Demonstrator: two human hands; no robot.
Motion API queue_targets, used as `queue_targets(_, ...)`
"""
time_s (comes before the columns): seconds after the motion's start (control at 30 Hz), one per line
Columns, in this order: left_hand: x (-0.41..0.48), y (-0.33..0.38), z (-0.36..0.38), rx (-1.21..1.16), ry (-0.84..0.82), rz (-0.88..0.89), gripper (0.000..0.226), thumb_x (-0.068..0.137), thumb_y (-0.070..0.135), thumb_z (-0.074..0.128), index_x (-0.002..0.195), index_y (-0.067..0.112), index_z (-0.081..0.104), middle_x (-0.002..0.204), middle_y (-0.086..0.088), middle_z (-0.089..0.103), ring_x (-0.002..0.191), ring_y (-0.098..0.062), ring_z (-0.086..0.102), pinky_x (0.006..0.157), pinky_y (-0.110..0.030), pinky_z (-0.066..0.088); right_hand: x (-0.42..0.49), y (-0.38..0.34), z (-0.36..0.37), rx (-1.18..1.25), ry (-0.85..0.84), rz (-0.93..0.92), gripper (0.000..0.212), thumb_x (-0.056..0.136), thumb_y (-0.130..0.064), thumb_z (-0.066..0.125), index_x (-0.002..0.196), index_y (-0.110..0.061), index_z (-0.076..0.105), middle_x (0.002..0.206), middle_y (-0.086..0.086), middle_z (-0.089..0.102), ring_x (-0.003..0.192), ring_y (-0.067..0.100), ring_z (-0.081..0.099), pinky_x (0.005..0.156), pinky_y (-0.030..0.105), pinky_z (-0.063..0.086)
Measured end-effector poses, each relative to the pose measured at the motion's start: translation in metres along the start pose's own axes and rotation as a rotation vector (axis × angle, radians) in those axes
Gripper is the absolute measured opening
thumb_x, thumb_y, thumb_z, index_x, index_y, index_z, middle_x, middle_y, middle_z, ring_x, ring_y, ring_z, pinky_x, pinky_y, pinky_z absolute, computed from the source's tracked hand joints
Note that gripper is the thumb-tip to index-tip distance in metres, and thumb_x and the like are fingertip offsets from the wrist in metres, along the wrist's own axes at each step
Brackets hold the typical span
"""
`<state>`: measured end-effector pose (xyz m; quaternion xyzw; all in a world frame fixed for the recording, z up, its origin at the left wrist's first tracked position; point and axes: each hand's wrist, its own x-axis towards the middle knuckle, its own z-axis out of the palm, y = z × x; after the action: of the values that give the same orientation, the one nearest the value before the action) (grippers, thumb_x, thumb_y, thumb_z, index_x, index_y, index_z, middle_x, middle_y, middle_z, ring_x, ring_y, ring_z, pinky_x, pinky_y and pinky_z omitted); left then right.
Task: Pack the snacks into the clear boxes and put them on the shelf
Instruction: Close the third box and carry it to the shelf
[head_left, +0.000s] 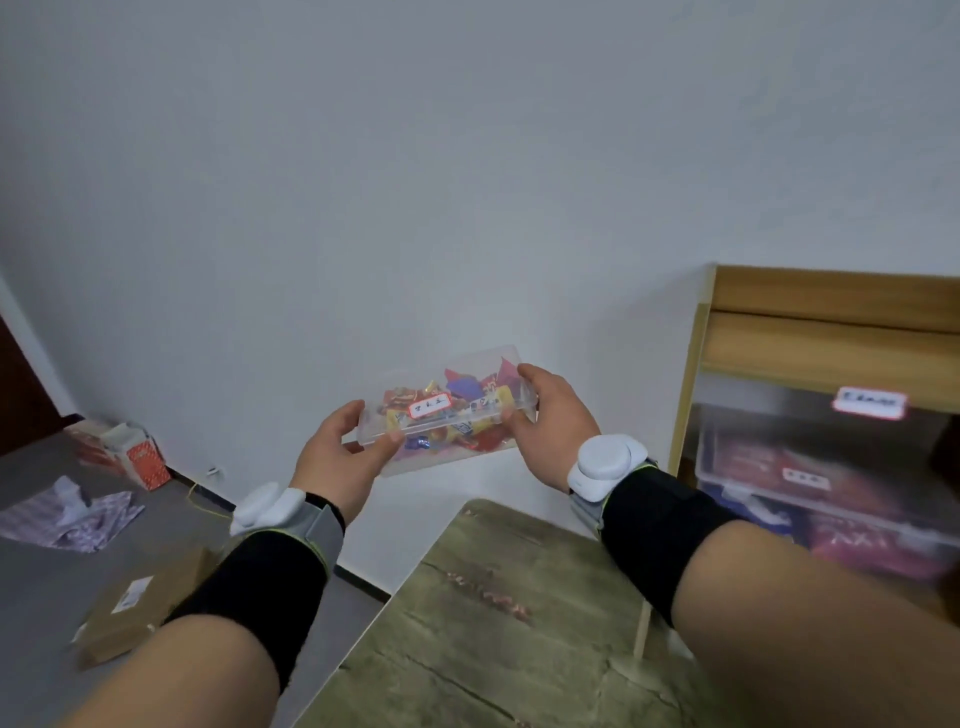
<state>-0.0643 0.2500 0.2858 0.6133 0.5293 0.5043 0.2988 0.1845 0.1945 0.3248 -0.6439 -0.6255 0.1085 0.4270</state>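
We stand between a wooden shelf unit (831, 332) on our right, its visible bay already taken up by large labelled clear bins (826, 467), and a wood-grain table (498, 623) below our arms. We hold a small labelled clear box (447, 415) of wrapped snacks (467, 402) in mid-air beyond the table's far edge, left hand (345, 457) and right hand (550, 421) clamped on its two short ends. The box tilts and only fingertips pinch smooth plastic, so we judge it could slip or spill if no lid is on, which we cannot tell, or bump the bins for want of room.
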Motion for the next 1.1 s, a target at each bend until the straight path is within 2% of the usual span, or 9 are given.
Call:
queue_targets(0.13, 0.026, 0.083, 0.002, -0.040, -0.006, 0.090, 0.072, 0.076, 0.041, 0.079, 0.140, 0.028, 0.049, 0.125, 0.014, 0.056, 0.094, -0.015, 0.067, 0.089, -0.046, 0.056, 0.025, -0.037, -0.069, -0.044, 0.096, -0.055, 0.056, 0.095, -0.027, 0.057, 0.147, -0.020, 0.038, 0.144, 0.004, 0.045, 0.127, 0.021, 0.048, 0.094, 0.018, 0.030)
queue_targets(0.23, 0.036, 0.140, 0.017, -0.068, -0.039, 0.165, 0.079, 0.068, 0.051, 0.077, 0.139, 0.030, 0.049, 0.126, 0.016, 0.056, 0.092, -0.017, 0.069, 0.090, -0.044, 0.056, 0.033, -0.051, -0.123, -0.077, 0.192, -0.091, 0.053, 0.095, -0.024, 0.056, 0.145, -0.017, 0.042, 0.142, 0.006, 0.049, 0.128, 0.022, 0.047, 0.093, 0.017, 0.028)
queue_targets(0.37, 0.039, 0.203, 0.048, -0.128, -0.094, 0.246, 0.088, 0.060, 0.060, 0.074, 0.139, 0.030, 0.048, 0.129, 0.015, 0.055, 0.097, -0.017, 0.069, 0.091, -0.045, 0.055, 0.033, -0.054, -0.189, -0.122, 0.302, -0.068, 0.054, 0.096, -0.029, 0.055, 0.147, -0.018, 0.040, 0.144, 0.007, 0.047, 0.127, 0.023, 0.049, 0.094, 0.020, 0.030)
queue_targets(0.57, 0.022, 0.267, 0.124, -0.168, -0.222, 0.327, 0.085, 0.065, 0.056, 0.074, 0.140, 0.026, 0.048, 0.136, 0.008, 0.053, 0.106, -0.015, 0.064, 0.092, -0.044, 0.055, 0.008, -0.027, -0.272, -0.206, 0.438, 0.026, 0.054, 0.096, -0.030, 0.055, 0.147, -0.017, 0.040, 0.145, 0.009, 0.046, 0.129, 0.025, 0.048, 0.099, 0.024, 0.034)
queue_targets(0.67, 0.001, 0.286, 0.173, -0.146, -0.331, 0.347, 0.076, 0.076, 0.046, 0.076, 0.142, 0.022, 0.046, 0.141, 0.003, 0.051, 0.116, -0.022, 0.060, 0.096, -0.045, 0.052, -0.017, 0.005, -0.306, -0.259, 0.490, 0.142, 0.058, 0.097, -0.031, 0.054, 0.150, -0.017, 0.035, 0.149, 0.008, 0.042, 0.132, 0.025, 0.046, 0.108, 0.032, 0.036)
queue_targets(0.77, -0.015, 0.288, 0.199, -0.099, -0.379, 0.350, 0.073, 0.082, 0.041, 0.074, 0.144, 0.019, 0.044, 0.145, -0.001, 0.049, 0.122, -0.025, 0.056, 0.102, -0.043, 0.048, -0.037, 0.027, -0.315, -0.283, 0.490, 0.213, 0.058, 0.096, -0.031, 0.054, 0.150, -0.017, 0.035, 0.149, 0.007, 0.042, 0.133, 0.025, 0.045, 0.109, 0.032, 0.033)
queue_targets(0.83, -0.029, 0.289, 0.219, -0.054, -0.419, 0.364, 0.071, 0.084, 0.041, 0.072, 0.145, 0.016, 0.043, 0.146, -0.003, 0.049, 0.128, -0.025, 0.052, 0.107, -0.036, 0.042, -0.053, 0.042, -0.323, -0.305, 0.492, 0.279, 0.058, 0.096, -0.030, 0.053, 0.149, -0.018, 0.036, 0.149, 0.007, 0.043, 0.133, 0.026, 0.045, 0.108, 0.030, 0.032)
queue_targets(0.93, -0.048, 0.285, 0.244, -0.002, -0.472, 0.380, 0.070, 0.086, 0.040, 0.070, 0.145, 0.014, 0.044, 0.145, -0.004, 0.051, 0.129, -0.023, 0.051, 0.104, -0.028, 0.038, -0.074, 0.061, -0.328, -0.306, 0.492, 0.359, 0.055, 0.096, -0.025, 0.053, 0.149, -0.016, 0.037, 0.147, 0.009, 0.043, 0.132, 0.027, 0.045, 0.104, 0.027, 0.033)
queue_targets(1.1, -0.060, 0.262, 0.269, 0.054, -0.537, 0.358, 0.064, 0.088, 0.041, 0.066, 0.144, 0.016, 0.045, 0.142, -0.003, 0.055, 0.124, -0.024, 0.055, 0.105, -0.041, 0.044, -0.088, 0.075, -0.319, -0.340, 0.464, 0.417, 0.050, 0.098, -0.024, 0.053, 0.145, -0.012, 0.042, 0.145, 0.010, 0.048, 0.131, 0.029, 0.047, 0.108, 0.036, 0.038)
